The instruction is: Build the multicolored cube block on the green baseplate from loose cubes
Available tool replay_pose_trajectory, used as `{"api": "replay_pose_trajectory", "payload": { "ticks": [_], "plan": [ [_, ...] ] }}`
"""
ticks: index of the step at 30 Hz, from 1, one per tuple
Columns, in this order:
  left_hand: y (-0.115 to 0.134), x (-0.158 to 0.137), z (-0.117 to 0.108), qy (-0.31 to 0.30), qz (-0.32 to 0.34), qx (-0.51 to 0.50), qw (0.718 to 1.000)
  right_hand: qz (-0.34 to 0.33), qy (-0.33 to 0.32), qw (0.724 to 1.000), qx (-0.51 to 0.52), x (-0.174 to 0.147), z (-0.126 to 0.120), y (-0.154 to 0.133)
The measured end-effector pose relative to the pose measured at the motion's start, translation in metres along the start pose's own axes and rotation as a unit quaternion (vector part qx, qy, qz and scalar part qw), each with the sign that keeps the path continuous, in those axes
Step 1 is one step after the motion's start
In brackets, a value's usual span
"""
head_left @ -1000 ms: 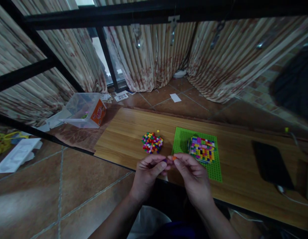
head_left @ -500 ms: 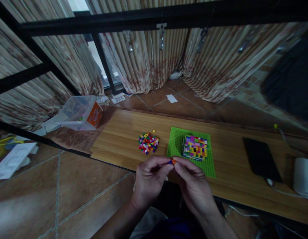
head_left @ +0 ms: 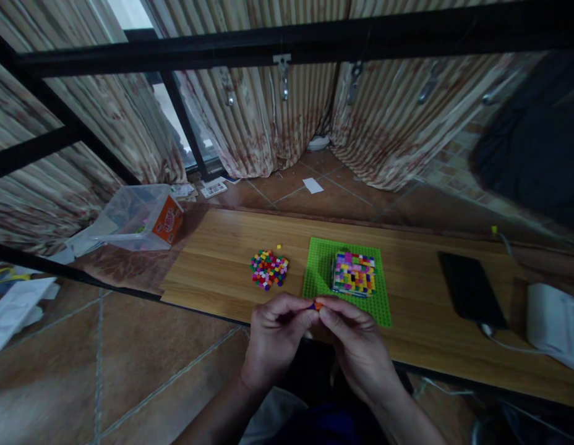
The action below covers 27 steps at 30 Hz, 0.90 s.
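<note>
My left hand (head_left: 275, 334) pinches a small purple brick (head_left: 312, 306) between thumb and fingertips. Against it, my right hand (head_left: 356, 337) pinches an orange brick (head_left: 318, 306); the two bricks touch, and fingers partly cover both. Just beyond my hands lies a green studded baseplate (head_left: 384, 309), bearing a block built of many coloured bricks (head_left: 354, 273). To its left is a heap of loose small bricks (head_left: 269, 269) in mixed colours, with a single yellow brick (head_left: 279, 246) lying apart behind it.
The wooden table (head_left: 222, 247) runs left to right. Toward its right end lie a black phone-like slab (head_left: 472, 289) with a cable and a white box-shaped device (head_left: 553, 324). A clear plastic bin (head_left: 138, 216) with an orange label stands beyond the left end. A dark metal bar (head_left: 250, 49) crosses above.
The camera view has shifted slightly, so the table and its things sit a little farther left. Both hands keep the same pinch on the purple and orange bricks.
</note>
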<state>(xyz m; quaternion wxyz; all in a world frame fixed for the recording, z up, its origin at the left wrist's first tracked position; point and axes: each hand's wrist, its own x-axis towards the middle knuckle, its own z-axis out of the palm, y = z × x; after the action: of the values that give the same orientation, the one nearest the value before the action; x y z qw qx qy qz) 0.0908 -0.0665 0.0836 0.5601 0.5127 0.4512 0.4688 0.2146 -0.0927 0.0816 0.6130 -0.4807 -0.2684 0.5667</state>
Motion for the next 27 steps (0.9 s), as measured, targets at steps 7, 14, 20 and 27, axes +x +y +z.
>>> {"api": "replay_pose_trajectory", "payload": {
  "ticks": [7, 14, 20, 27],
  "plan": [
    [-0.022, 0.01, 0.005, -0.028, -0.025, 0.046, 0.998, -0.125, 0.119, 0.967, -0.186, 0.015, -0.05, -0.005],
    [-0.038, 0.018, 0.01, -0.098, -0.046, 0.141, 0.984, -0.249, 0.165, 0.876, -0.379, 0.057, -0.118, -0.016],
    [-0.033, 0.03, 0.054, -0.222, -0.022, 0.162, 0.961, -0.276, 0.126, 0.836, -0.458, 0.073, -0.124, -0.022],
    [-0.035, 0.045, 0.088, -0.271, -0.013, 0.172, 0.947, -0.265, 0.114, 0.841, -0.458, 0.072, -0.123, -0.026]
  ]
}}
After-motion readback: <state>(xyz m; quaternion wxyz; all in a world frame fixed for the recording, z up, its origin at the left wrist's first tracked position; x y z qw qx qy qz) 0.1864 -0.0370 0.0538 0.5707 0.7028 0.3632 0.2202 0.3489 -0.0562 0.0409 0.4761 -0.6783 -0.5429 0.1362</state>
